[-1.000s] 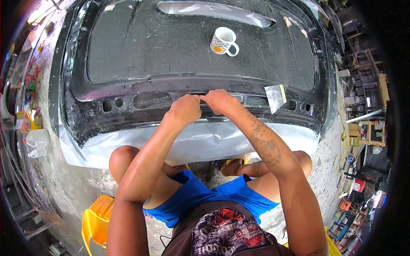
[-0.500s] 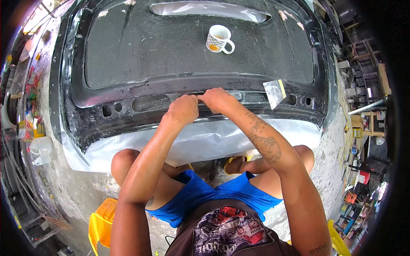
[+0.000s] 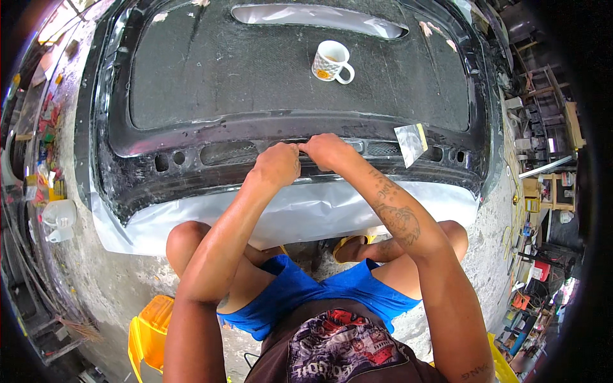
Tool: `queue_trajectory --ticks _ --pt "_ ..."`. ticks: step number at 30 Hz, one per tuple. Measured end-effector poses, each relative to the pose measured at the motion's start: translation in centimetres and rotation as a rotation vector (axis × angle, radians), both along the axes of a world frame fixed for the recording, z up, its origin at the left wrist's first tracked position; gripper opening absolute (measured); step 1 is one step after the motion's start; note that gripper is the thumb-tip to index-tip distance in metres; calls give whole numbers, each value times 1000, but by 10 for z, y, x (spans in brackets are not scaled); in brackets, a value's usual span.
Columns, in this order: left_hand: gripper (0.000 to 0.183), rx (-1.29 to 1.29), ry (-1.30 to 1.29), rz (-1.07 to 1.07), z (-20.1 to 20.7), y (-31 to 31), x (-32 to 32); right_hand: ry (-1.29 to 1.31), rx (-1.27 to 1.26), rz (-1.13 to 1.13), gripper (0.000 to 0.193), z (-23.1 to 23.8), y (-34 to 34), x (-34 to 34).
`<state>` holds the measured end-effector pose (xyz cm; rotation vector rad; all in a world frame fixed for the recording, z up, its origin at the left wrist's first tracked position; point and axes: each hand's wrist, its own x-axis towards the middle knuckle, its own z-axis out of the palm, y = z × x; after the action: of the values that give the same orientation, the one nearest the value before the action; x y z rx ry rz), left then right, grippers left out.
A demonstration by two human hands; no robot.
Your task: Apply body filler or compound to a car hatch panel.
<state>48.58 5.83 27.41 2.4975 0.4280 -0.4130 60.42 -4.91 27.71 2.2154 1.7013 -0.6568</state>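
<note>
A large black car hood (image 3: 211,89) lies in front of me with its ribbed inner side up. At the middle of its near edge, my left hand (image 3: 278,162) and my right hand (image 3: 328,152) are closed and nearly touch each other. Their fingertips meet over the slotted strip of the hood, and whatever they pinch is hidden behind the fingers. To the right of my right hand, a small clear plastic bag (image 3: 408,145) with a yellow strip rests on the hood's edge. Farther back stands a white patterned mug (image 3: 324,68), its handle turned right.
Silvery sheeting (image 3: 313,203) lies under the hood's near edge, just before my knees. A clear plastic jug (image 3: 59,217) stands on the floor at left, and a yellow plastic chair or stool (image 3: 150,329) is at lower left. Shelves with clutter (image 3: 552,191) line the right side.
My hands stay together at the same spot on the hood's edge, with barely any shift of the fingers. The view has moved slightly; nothing is taken up or let go.
</note>
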Motion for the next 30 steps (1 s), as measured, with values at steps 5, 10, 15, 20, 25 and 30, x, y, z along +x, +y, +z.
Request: queue_trajectory --ticks 5,10,15,20,25,30 --pt "25 9 -15 1 -1 1 -2 -3 -28 12 39 1 3 -3" --pt "25 0 11 1 0 2 -2 0 -42 6 44 -1 4 -3" --pt "26 12 -27 -21 3 -4 1 29 25 -17 37 2 -6 1" --pt "31 -21 -38 -12 8 5 -6 -2 119 1 27 -17 -1 -1" --pt "31 -29 -7 -18 12 0 -2 5 109 -11 23 -15 -4 1" --pt "32 -60 -40 -8 6 5 -5 11 100 -15 23 -7 -2 -3"
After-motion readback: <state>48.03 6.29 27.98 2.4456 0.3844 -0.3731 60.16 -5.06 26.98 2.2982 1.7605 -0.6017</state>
